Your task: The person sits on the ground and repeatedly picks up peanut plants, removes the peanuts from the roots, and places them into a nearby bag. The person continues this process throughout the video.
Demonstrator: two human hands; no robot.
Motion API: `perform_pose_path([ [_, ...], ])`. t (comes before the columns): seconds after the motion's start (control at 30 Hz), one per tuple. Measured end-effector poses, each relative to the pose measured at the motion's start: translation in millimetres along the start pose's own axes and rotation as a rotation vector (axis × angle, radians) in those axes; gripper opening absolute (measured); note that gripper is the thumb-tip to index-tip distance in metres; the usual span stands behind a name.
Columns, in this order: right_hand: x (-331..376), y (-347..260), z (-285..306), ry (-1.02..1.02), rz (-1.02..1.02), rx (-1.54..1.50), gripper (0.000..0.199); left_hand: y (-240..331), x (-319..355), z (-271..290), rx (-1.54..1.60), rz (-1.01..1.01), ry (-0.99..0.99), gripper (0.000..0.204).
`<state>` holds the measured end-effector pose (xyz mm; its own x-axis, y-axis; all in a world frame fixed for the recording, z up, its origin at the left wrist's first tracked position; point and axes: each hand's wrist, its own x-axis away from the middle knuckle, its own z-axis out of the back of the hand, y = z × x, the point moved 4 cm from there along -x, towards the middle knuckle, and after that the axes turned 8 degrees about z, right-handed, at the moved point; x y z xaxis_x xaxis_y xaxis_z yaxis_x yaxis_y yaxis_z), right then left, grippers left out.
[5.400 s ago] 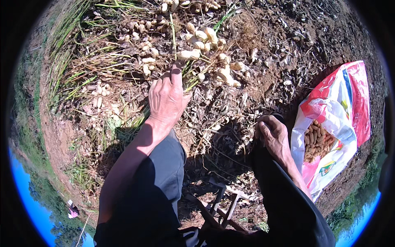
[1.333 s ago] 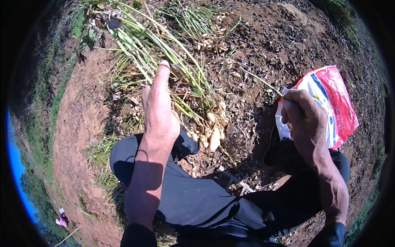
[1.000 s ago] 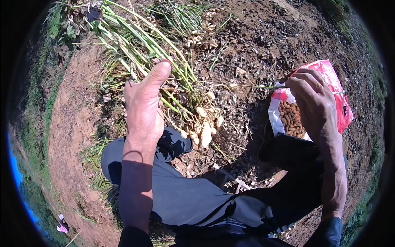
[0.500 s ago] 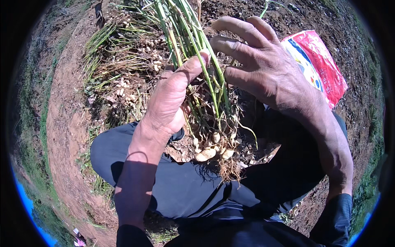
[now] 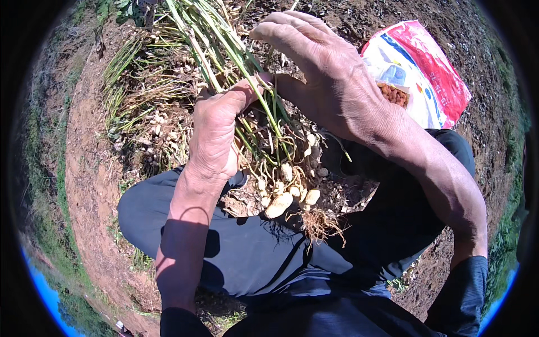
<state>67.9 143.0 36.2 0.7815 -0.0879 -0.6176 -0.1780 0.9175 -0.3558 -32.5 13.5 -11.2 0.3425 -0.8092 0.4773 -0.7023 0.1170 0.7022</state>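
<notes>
I am looking down over my own knees, which are covered by dark trousers (image 5: 269, 264), onto a dry field. My left hand (image 5: 216, 135) is closing around the green stems of a peanut plant (image 5: 247, 84), fingers curled tight about the bundle and thumb pointing up along it, so the plant is hanging upright in front of me. Its roots are dangling just above my lap, and a cluster of pale peanuts (image 5: 283, 194) is hanging there with a tuft of fine root threads below. My right hand (image 5: 331, 78) is hovering over the same stems, fingers spread and loosely bent, the palm facing down; I cannot tell whether it is touching the plant. Behind that hand, at the upper right, a plastic sack (image 5: 426, 73) is lying on the soil (image 5: 90, 168): white with a broad red side and blue markings, its mouth gaping and showing brown peanuts inside. More pulled plants with pods are lying on the ground beyond my left hand.
</notes>
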Motion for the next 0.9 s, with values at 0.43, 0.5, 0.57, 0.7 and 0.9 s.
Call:
perform_pose_path([
  [0.43, 32.6, -32.6, -6.0, -0.196, -0.665, -0.890, 0.058, 31.5, -8.1, 19.9, 0.081, -0.129, 0.120, 0.023],
  [0.5, 30.5, -40.1, -6.8, -0.274, -0.576, -0.803, 0.077, 32.1, -7.8, 20.3, 0.020, -0.152, 0.193, 0.025],
  [0.57, 27.4, -45.7, -7.8, -0.302, -0.426, -0.540, 0.088, 29.1, -2.7, 10.9, -0.108, -0.230, 0.293, 0.025],
  [0.7, 32.9, -38.3, -29.6, -0.352, -0.529, -0.606, 0.100, 13.8, -8.5, 5.5, -0.313, -0.356, 0.304, 0.022],
  [0.9, 36.7, -32.6, -41.4, -0.318, -0.919, -0.690, 0.061, 1.3, -8.8, -4.7, -0.061, -0.156, 0.414, 0.054],
])
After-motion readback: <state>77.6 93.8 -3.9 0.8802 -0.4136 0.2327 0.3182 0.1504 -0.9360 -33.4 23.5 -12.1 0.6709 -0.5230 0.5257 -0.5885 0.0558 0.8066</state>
